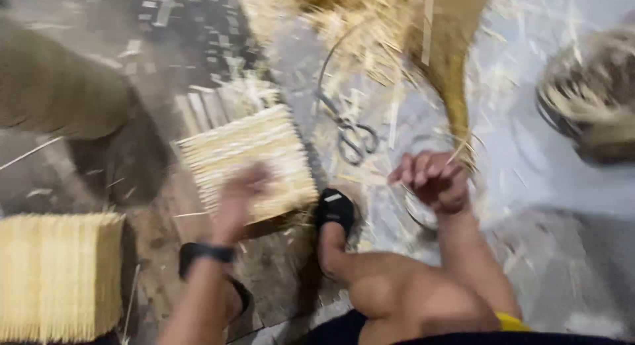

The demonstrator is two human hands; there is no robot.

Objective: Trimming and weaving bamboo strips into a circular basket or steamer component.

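My left hand (pixel 239 198) rests on the near edge of a square woven mat of pale straw (pixel 251 156) lying on the floor; the image is blurred, so I cannot tell if it grips the mat. A black band circles that wrist. My right hand (pixel 433 179) is curled around the thin end of a long bundle of golden straw (pixel 450 60) that runs up and away. My foot in a black sandal (pixel 334 209) presses near the mat's right corner.
Metal scissors (pixel 354 134) lie between the mat and the straw bundle. A stack of finished straw mats (pixel 59 272) stands at the lower left. A round basket with straw (pixel 592 93) sits at the right. Loose straw litters the floor.
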